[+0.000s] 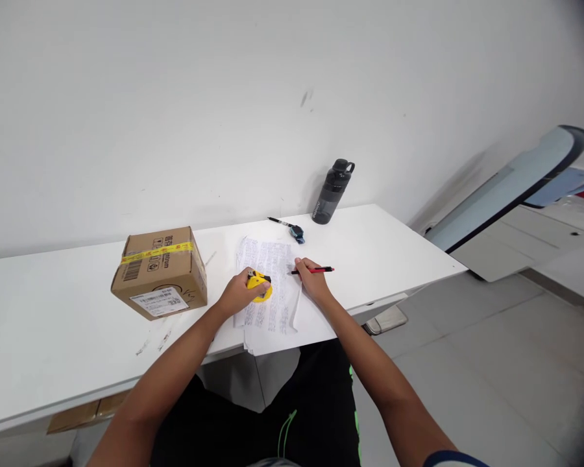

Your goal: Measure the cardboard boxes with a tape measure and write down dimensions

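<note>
My left hand (238, 293) is closed around a yellow and black tape measure (261, 292), held over the left part of some papers. Between the fingers of my right hand (313, 280) is a red and black pen (324, 269), its tip end pointing left at the paper's right side. Handwritten lines fill the top sheet of paper (278, 314) in columns, and blank sheets show beneath it, reaching the table's front edge. Left of my left hand stands a taped cardboard box (160, 272) with a white label.
The white table (68, 324) runs along a wall. Near its back are a dark water bottle (331, 191), a black pen (278, 221) and a small blue-black object (296, 233), perhaps a watch. A pale blue panel (511, 188) leans beyond the right end.
</note>
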Demonstrator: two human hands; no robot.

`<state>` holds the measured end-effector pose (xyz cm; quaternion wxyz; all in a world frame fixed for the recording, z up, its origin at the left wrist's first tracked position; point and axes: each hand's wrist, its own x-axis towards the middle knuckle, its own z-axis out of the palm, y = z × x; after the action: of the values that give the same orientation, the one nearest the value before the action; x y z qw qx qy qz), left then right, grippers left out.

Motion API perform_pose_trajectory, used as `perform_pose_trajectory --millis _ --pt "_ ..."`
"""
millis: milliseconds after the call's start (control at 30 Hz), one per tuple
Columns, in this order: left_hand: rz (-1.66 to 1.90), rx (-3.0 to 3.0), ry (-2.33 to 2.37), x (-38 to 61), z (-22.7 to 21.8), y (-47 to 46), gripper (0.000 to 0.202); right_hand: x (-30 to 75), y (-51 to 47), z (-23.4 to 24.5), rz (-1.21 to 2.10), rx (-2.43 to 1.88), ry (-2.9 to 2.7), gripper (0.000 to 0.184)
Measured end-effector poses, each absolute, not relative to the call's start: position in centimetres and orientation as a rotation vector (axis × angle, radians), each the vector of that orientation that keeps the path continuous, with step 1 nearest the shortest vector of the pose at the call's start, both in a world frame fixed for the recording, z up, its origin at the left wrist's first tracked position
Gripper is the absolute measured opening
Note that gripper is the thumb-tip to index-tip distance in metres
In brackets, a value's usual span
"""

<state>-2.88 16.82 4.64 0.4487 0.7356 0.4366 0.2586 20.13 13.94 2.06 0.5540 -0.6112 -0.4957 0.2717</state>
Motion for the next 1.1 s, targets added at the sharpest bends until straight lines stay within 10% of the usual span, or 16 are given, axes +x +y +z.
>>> perform_pose_trajectory --millis 1100 --pt "0.635 1.814 1.107 -2.71 4.64 16.79 0.037 20.43 13.70 1.77 0.690 -1.514 -1.146 0.035"
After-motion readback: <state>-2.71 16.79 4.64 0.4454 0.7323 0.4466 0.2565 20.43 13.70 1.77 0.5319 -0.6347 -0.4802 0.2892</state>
